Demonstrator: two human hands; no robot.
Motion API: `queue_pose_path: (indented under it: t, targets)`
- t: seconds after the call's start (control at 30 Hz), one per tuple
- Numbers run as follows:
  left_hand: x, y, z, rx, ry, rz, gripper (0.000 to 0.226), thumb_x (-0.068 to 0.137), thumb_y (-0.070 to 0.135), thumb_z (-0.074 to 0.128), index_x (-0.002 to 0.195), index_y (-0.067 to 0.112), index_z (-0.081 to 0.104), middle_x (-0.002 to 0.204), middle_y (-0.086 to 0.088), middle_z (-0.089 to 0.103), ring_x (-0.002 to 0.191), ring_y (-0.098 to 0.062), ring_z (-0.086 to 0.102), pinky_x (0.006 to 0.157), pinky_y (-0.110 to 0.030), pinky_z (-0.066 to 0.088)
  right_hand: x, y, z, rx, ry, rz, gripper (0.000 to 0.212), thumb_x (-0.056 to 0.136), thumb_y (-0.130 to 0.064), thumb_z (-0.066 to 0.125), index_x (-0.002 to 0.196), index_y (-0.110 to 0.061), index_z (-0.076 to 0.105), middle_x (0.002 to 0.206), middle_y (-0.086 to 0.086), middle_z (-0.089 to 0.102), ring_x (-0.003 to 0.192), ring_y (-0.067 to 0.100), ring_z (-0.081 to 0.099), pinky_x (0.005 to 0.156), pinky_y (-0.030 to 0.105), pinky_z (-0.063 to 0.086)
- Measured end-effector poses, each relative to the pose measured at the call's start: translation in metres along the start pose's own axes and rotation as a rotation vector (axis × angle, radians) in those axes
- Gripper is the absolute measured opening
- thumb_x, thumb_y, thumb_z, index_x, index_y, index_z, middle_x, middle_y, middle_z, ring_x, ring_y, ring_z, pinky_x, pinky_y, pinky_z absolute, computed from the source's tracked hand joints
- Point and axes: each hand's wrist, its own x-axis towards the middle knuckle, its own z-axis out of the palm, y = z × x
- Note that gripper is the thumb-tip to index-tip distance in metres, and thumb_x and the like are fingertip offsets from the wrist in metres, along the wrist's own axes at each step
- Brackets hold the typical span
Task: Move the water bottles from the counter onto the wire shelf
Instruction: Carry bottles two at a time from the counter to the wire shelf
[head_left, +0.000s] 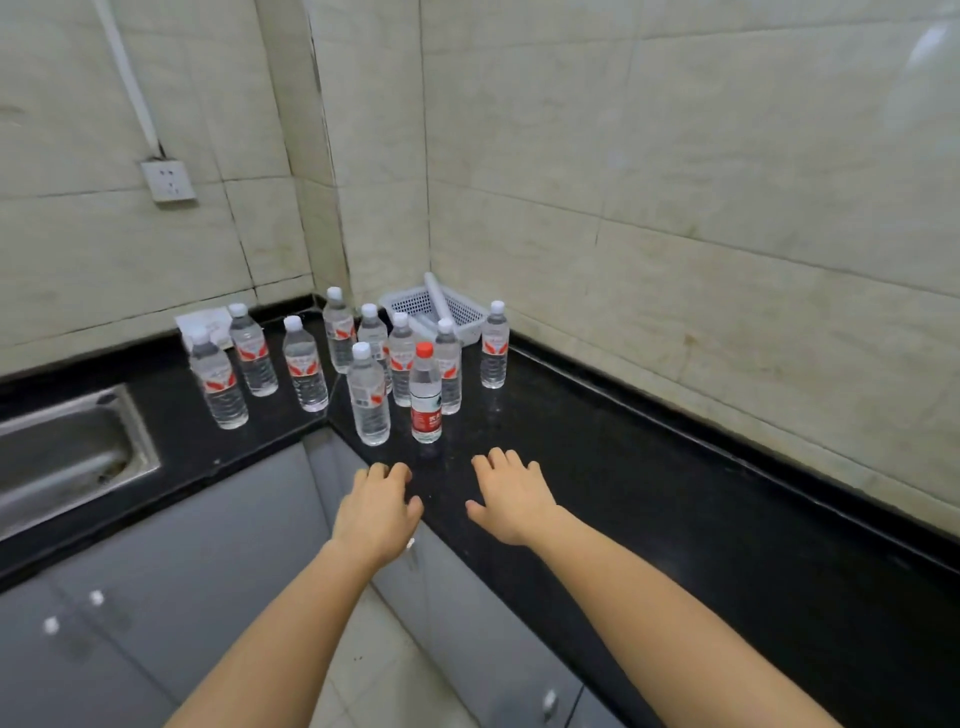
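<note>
Several clear water bottles stand upright in the corner of a black counter (597, 467). Most have white caps and red-white labels; the nearest white-capped bottle (368, 395) and a red-capped bottle (426, 397) stand at the front of the group. My left hand (376, 506) and my right hand (511, 496) reach over the counter's front edge, both empty with relaxed fingers, a short way in front of those two bottles and touching neither. No wire shelf is in view.
A white plastic basket (457, 309) with a white tube in it sits in the wall corner behind the bottles. A steel sink (67, 452) lies at the left. A wall socket (169, 180) is above it. Grey cabinet doors (182, 561) run below the counter.
</note>
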Motion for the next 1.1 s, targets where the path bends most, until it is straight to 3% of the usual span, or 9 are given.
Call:
queue_pose_path:
  t: [0.37,0.5,0.6,0.73,0.83,1.1]
  targets:
    - [0.182,-0.061,-0.008,-0.034,0.04,-0.097,0.033,0.091,0.026,0.046,0.12,0.011,0.049,0.126,-0.014,0.049,0.117,-0.032,0.041,0.094,-0.043,0.044,0.203,0.004,-0.017,0.087,0.029,-0.01,0.057,0.094,-0.039,0.052,0.14,-0.011,0.035,0.139,0.012,0.045,0.129,0.031,0.042,0.104,0.05,0.037]
    - [0.219,-0.07,-0.011,-0.074,0.166,-0.141,0.046,0.092,0.025,0.049,0.134,0.01,0.038,0.149,-0.018,0.027,0.135,-0.035,0.028,0.101,-0.046,0.042,0.251,0.005,-0.023,0.093,0.044,-0.01,0.066,0.094,-0.038,0.052,0.148,-0.01,0.024,0.143,0.012,0.042,0.131,0.031,0.04,0.107,0.051,0.037]
    - [0.242,-0.077,-0.014,-0.103,0.181,-0.148,0.054,0.092,0.024,0.05,0.141,0.012,0.029,0.152,-0.02,0.02,0.136,-0.038,0.026,0.102,-0.047,0.041,0.275,0.002,-0.028,0.122,0.057,-0.02,0.07,0.094,-0.033,0.052,0.151,-0.013,0.018,0.146,0.013,0.04,0.133,0.031,0.04,0.108,0.053,0.036]
    - [0.274,-0.086,-0.017,-0.091,0.162,-0.12,0.061,0.094,0.028,0.047,0.147,0.016,0.02,0.148,-0.018,0.026,0.132,-0.036,0.031,0.099,-0.046,0.042,0.299,-0.003,-0.032,0.089,0.051,-0.026,0.07,0.098,-0.033,0.047,0.155,-0.015,0.011,0.152,0.012,0.035,0.139,0.031,0.034,0.11,0.053,0.034]
    - [0.288,-0.086,-0.015,-0.016,0.082,-0.11,0.06,0.097,0.037,0.041,0.148,0.014,0.019,0.143,-0.011,0.035,0.127,-0.032,0.036,0.093,-0.043,0.045,0.308,-0.003,-0.03,0.033,0.043,-0.025,0.06,0.101,-0.031,0.045,0.152,-0.013,0.02,0.147,0.011,0.039,0.135,0.031,0.037,0.107,0.052,0.036]
    - [0.291,-0.099,-0.014,0.025,0.12,-0.082,0.041,0.097,0.032,0.043,0.133,0.012,0.039,0.113,-0.012,0.055,0.107,-0.029,0.049,0.075,-0.038,0.045,0.302,-0.004,-0.029,0.092,0.082,-0.033,0.043,0.098,-0.035,0.051,0.136,-0.015,0.043,0.135,0.008,0.051,0.128,0.028,0.043,0.104,0.048,0.038]
